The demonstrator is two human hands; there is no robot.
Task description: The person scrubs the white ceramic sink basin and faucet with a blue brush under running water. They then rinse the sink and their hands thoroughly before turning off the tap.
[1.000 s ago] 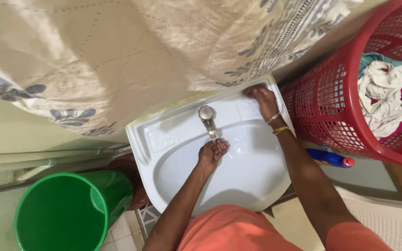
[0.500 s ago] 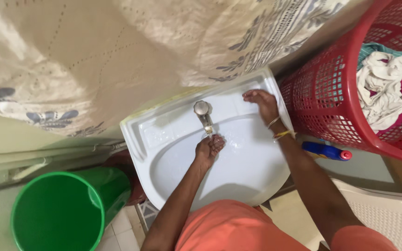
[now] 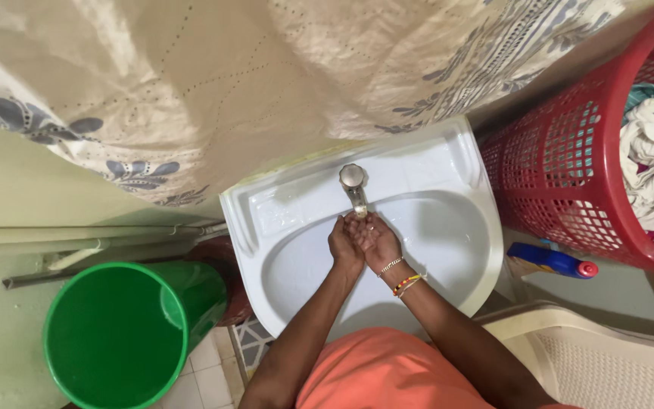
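Note:
Over the bowl of a white wall sink, my left hand and my right hand are pressed together just under the spout of a metal tap. The palms touch and the fingers point toward the tap. Neither hand holds an object. Thin bracelets circle my right wrist. Any water running from the spout is too faint to make out.
A patterned cream curtain hangs above the sink. A green bucket stands at lower left. A red laundry basket with clothes is at right, a blue bottle lies below it, and a cream plastic chair sits at lower right.
My right hand left the sink's back right ledge and came in to meet my left hand under the tap. The view shifted slightly.

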